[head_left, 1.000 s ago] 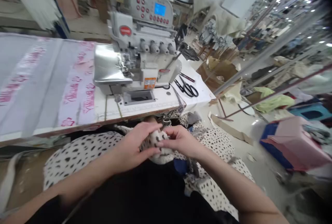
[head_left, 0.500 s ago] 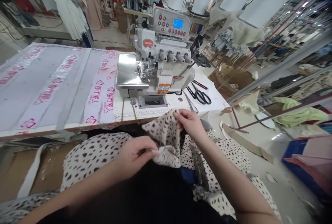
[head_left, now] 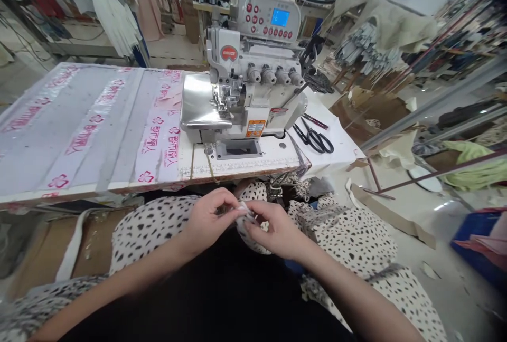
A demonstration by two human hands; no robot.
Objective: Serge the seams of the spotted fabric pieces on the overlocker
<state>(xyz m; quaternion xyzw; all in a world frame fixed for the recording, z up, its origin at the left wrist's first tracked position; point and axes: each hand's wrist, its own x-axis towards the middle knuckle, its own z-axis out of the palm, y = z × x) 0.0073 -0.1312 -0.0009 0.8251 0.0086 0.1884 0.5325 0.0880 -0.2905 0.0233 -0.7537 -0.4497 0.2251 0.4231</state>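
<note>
Over my lap, my left hand [head_left: 209,220] pinches the edge of a cream fabric piece with black spots [head_left: 246,234]. Close against it, my right hand [head_left: 273,226] grips the same fabric, its thumb and fingers closed. Between the two hands the fabric is bunched, and much of it is hidden by my fingers. More of the spotted cloth [head_left: 154,223] spreads over my lap on the left, and another heap [head_left: 356,231] lies to the right. Beyond my hands stands an overlock sewing machine [head_left: 253,78]; neither hand touches it.
The white table edge [head_left: 245,169] runs just ahead of my hands. Black scissors [head_left: 315,139] lie on the table right of the machine. A taped plastic-covered surface [head_left: 119,136] extends left. A cardboard box [head_left: 95,247] sits at lower left, a metal rail [head_left: 428,102] at right.
My right hand has come down and left from near the table edge to meet my left hand. The fabric stretched between them is now gathered up. The view has shifted slightly.
</note>
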